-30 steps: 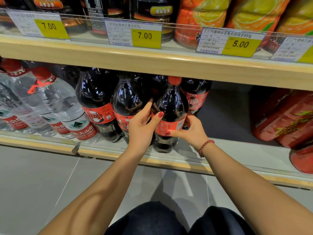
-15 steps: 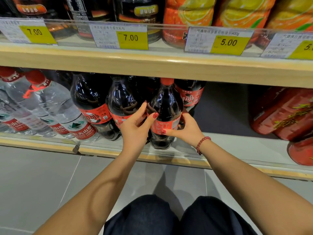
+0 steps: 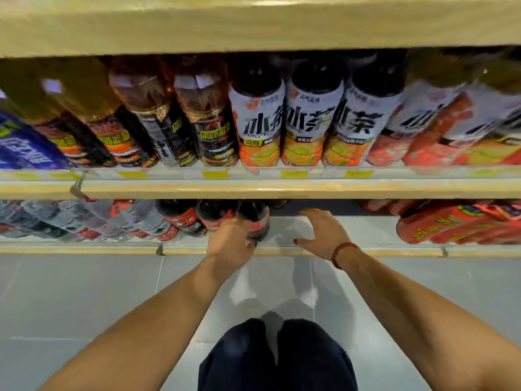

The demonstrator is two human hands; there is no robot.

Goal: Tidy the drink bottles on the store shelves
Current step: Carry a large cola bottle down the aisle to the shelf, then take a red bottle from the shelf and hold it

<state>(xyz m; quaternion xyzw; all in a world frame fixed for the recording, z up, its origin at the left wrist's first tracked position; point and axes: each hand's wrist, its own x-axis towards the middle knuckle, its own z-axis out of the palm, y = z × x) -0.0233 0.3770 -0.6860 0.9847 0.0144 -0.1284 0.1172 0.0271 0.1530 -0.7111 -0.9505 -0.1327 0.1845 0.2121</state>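
Observation:
A dark cola bottle (image 3: 258, 218) with a red label stands at the right end of a row of similar cola bottles (image 3: 181, 217) on the bottom shelf (image 3: 366, 230). My left hand (image 3: 229, 245) is wrapped around this bottle's lower left side, partly hiding it. My right hand (image 3: 324, 232) hovers to the right of the bottle, apart from it, fingers spread over the bare shelf floor. It holds nothing. The whole view is motion-blurred.
Clear water bottles (image 3: 93, 221) fill the bottom shelf's left, red packs (image 3: 451, 224) its right. Above, the middle shelf carries dark energy drinks (image 3: 208, 122) and white-labelled tea bottles (image 3: 259, 122). Grey floor tiles (image 3: 84, 292) and my knees (image 3: 276, 356) lie below.
The view has swung upward and back, showing the shelf above. My right hand has let go of the cola bottle and moved right; my left hand stays on it.

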